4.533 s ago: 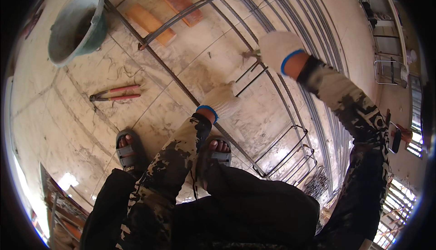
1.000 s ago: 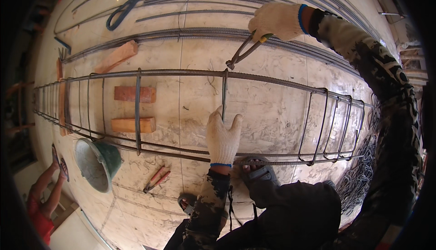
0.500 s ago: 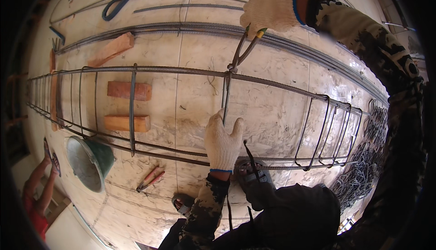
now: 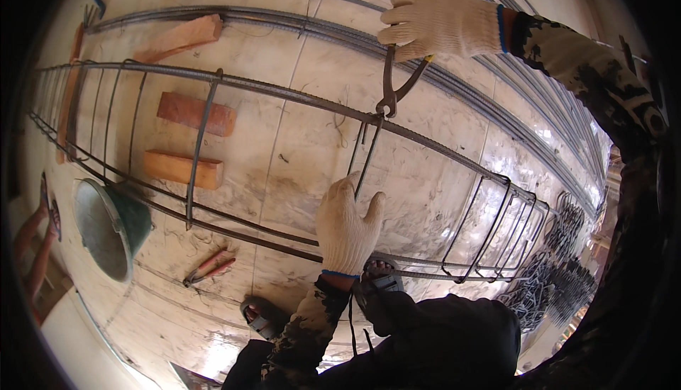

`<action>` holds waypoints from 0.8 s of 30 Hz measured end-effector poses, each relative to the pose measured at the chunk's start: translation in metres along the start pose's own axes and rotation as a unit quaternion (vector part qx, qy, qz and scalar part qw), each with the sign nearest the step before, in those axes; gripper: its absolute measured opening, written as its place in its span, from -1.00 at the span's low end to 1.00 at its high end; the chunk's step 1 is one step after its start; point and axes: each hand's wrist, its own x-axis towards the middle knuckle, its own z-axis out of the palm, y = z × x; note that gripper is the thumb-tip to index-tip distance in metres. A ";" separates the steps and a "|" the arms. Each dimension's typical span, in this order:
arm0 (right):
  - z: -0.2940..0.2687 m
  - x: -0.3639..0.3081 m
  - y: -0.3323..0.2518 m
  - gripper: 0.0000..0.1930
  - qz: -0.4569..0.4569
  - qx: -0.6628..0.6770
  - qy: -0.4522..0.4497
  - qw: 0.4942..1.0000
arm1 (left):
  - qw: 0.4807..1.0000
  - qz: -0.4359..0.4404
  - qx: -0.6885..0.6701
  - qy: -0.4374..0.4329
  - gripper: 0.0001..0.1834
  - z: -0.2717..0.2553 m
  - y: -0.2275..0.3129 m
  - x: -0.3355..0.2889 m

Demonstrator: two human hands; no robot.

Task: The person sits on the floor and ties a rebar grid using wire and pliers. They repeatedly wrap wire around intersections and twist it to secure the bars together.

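Note:
A long cage of ribbed steel bars (image 4: 284, 96) with square stirrups runs across in front of me. My gloved left hand (image 4: 347, 230) closes around a loose-looking stirrup (image 4: 367, 152) at mid-cage, its thumb held apart. Beyond the cage, my gloved right hand (image 4: 443, 25) grips pincers (image 4: 389, 92) by the handles, which are spread. The pincers' jaws point down at the far bar, close to where the stirrup meets it; whether they bite on tie wire is too small to tell.
Reddish blocks (image 4: 195, 113) lie under and beyond the cage. A green bucket (image 4: 103, 227) lies tipped at left, near another person's legs (image 4: 41, 248). Red-handled pincers (image 4: 211, 266) rest on the floor. Long steel bars (image 4: 454, 78) stretch behind; a stirrup pile (image 4: 535, 291) sits at right.
My view has turned, so the cage slopes more down to the right. The pincers' handles have spread wider in my right hand. My left hand keeps its place on the stirrup.

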 end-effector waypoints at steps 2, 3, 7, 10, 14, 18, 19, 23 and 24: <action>0.004 0.000 0.001 -0.50 -0.006 0.054 0.021 0.998 | 1.000 -0.003 -0.008 -0.004 -0.48 0.000 0.000 0.000; 0.003 -0.001 0.002 -0.49 -0.004 0.051 0.009 0.999 | 1.000 -0.001 -0.008 0.000 -0.49 0.000 0.000 0.001; 0.002 -0.006 -0.004 -0.51 0.021 0.067 -0.018 0.997 | 1.000 0.004 -0.016 0.008 -0.51 0.001 -0.004 0.002; -0.015 0.005 -0.005 -0.59 0.033 0.044 -0.117 0.992 | 1.000 -0.002 -0.021 0.012 -0.53 -0.001 -0.004 0.002; 0.055 -0.036 -0.003 -0.66 0.094 0.122 0.042 0.987 | 0.999 0.011 -0.031 0.007 -0.55 0.005 -0.001 0.002; -0.023 -0.001 -0.010 -0.57 0.127 0.114 -0.110 0.979 | 1.000 0.014 -0.013 0.013 -0.55 0.003 -0.002 0.001; -0.029 0.005 -0.011 -0.54 0.131 0.114 -0.152 0.973 | 1.000 0.017 -0.008 0.020 -0.55 0.004 -0.004 0.001; -0.032 0.020 -0.021 -0.55 0.139 0.074 -0.143 0.977 | 0.999 0.011 0.023 0.032 -0.53 -0.001 -0.007 -0.003; -0.033 0.016 -0.022 -0.56 0.139 0.067 -0.139 0.978 | 0.999 0.016 0.022 0.032 -0.53 0.001 -0.005 -0.003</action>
